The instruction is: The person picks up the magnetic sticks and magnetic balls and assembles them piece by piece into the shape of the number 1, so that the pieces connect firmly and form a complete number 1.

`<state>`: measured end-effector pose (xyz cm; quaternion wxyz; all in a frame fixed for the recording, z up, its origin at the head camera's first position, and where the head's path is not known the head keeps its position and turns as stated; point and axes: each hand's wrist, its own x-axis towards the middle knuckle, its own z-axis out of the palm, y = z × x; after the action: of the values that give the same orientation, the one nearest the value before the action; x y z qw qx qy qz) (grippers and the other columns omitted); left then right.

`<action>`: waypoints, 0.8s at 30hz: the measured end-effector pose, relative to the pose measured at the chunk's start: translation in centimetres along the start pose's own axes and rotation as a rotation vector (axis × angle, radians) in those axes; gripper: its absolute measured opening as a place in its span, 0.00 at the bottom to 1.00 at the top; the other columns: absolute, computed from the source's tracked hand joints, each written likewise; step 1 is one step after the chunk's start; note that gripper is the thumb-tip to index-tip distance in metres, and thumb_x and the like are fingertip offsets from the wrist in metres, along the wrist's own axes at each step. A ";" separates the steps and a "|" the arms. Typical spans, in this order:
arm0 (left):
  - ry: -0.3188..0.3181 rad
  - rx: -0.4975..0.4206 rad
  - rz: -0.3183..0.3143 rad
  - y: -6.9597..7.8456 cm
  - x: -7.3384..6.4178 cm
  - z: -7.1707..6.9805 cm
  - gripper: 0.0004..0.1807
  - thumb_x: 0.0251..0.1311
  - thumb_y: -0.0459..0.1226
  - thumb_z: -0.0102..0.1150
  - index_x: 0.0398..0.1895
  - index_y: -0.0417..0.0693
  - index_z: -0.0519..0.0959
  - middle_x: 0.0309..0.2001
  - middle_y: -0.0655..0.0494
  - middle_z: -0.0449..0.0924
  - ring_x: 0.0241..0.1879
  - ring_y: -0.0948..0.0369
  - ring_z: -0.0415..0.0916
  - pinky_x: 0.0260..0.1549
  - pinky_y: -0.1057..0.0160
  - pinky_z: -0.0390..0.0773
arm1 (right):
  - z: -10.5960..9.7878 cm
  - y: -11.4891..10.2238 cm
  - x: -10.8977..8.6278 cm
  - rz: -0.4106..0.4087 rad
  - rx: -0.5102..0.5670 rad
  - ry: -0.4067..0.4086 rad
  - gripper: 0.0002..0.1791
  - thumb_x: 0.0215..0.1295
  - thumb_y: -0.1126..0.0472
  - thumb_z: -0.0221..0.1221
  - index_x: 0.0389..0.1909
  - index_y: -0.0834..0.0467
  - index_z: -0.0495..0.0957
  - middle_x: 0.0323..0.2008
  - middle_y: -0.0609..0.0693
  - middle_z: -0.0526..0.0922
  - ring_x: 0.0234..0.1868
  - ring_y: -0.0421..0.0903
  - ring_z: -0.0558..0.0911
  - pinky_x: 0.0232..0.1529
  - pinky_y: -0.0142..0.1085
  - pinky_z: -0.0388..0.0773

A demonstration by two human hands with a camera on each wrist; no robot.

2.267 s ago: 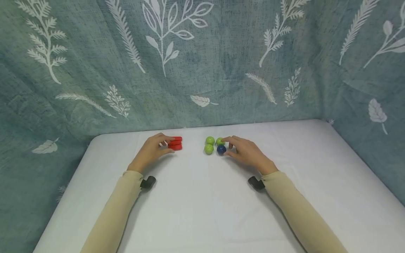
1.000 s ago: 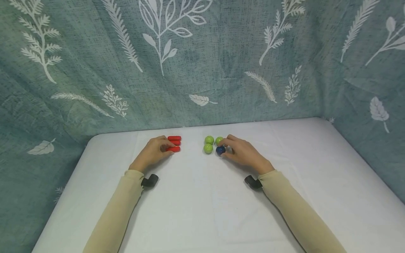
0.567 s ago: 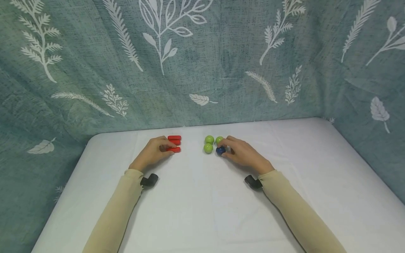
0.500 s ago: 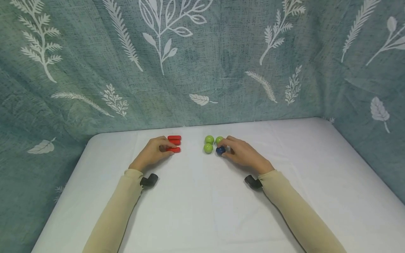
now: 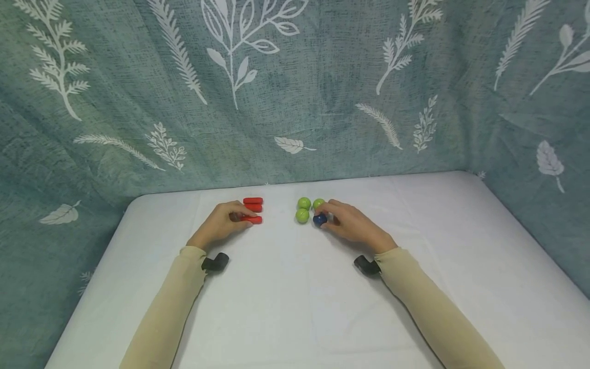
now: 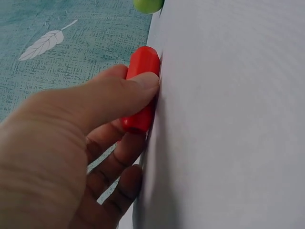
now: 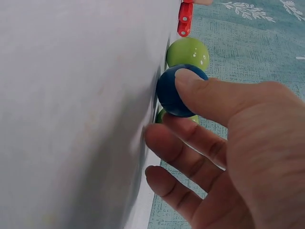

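The fingers of the left hand (image 5: 223, 224) are pinching a red cylinder (image 6: 144, 62) around its middle; those of the right hand (image 5: 350, 222) are pinching a blue ball (image 7: 167, 91), both low at the tabletop (image 5: 276, 312). The cylinder is looking light and stiff, its middle suiting the grip; the smooth ball is probably wanting fingers across its widest part. The left wrist view is showing the cylinder end below the thumb; only the head view is showing all three green balls (image 5: 302, 216) near the right fingertips.
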<state>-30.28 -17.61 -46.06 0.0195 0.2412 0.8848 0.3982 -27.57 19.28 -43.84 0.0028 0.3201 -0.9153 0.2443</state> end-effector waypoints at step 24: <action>0.031 -0.279 -0.014 2.8 0.3 0.6 0.18 0.59 0.34 0.67 0.54 0.49 0.82 0.57 0.50 0.80 0.54 0.53 0.77 0.56 0.52 0.76 | -1.7 -0.3 0.0 -0.047 0.066 0.097 0.23 0.64 0.61 0.65 0.60 0.54 0.75 0.46 0.45 0.80 0.28 0.42 0.74 0.30 0.33 0.72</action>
<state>-29.25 -15.48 -44.37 0.0418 0.2239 0.8226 0.5211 -27.66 19.82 -42.20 0.0421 0.3295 -0.8977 0.2896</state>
